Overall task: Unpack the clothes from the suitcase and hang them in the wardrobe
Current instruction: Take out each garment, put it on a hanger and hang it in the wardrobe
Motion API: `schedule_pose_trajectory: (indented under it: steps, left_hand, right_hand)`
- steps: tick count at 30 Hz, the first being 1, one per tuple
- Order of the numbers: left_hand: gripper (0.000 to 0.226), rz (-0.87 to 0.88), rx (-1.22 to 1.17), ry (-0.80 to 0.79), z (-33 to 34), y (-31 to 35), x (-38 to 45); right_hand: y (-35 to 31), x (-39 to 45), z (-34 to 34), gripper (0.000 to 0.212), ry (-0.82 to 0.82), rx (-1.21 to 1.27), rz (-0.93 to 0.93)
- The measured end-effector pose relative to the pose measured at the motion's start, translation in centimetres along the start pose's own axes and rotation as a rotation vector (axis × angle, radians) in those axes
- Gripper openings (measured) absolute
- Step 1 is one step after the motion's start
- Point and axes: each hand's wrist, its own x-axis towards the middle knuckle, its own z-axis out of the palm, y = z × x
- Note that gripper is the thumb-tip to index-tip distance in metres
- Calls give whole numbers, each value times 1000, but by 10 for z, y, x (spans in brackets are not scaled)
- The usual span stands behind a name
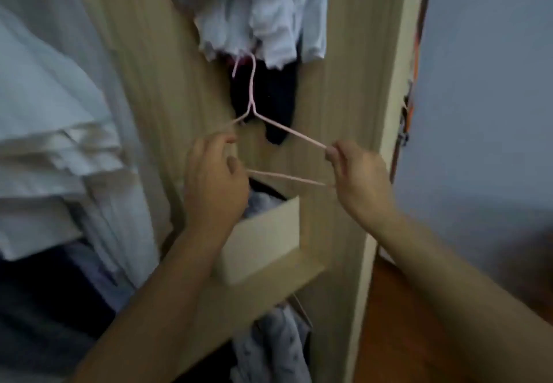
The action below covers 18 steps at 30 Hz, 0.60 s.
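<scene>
1. Here, 1 empty pink wire hanger (270, 126) was held before the wardrobe (344, 113), the left hand (214, 182) gripping its left end, the right hand (356, 170) pinching its right end.
2. Apparently fetching a hanger; next needs a garment threaded on.
3. Counted: 2 hands, 1 hanger, 1 open drawer (263, 242); no suitcase in view.

The hanger (270, 125) looks like thin wire with a smooth pink coating. The wardrobe (143, 62) panels are pale, matt wood grain. White clothes (269, 17) at 12 o'clock are soft, crumpled cloth; the floor (398, 337) is reddish, slightly glossy wood.
</scene>
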Motion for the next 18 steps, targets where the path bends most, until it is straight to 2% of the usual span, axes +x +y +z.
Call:
schedule_pose_trajectory:
  steps: [6,9,12,14,16,18]
  left_hand:
    - [43,-123,8,-404,79,-10,-219]
    - [59,-104,171,-557,113,4,-308]
    - [54,-188,253,-819,160,34,-382]
    - [40,-356,106,-1073,192,77,-430]
    - [21,-485,-65,-1229,218,134,-469]
    - [25,-572,-185,-1361,236,191,-501]
  right_hand:
    - [137,-250,-95,28,-262,232,448]
    - [191,-342,-169,30,-375,255,603]
    - [252,-418,-254,27,-434,259,769]
    - [295,-462,-315,27,-422,259,898]
    - [329,-506,-375,32,-448,197,983]
    - [358,-548,-428,36,-500,97,1094]
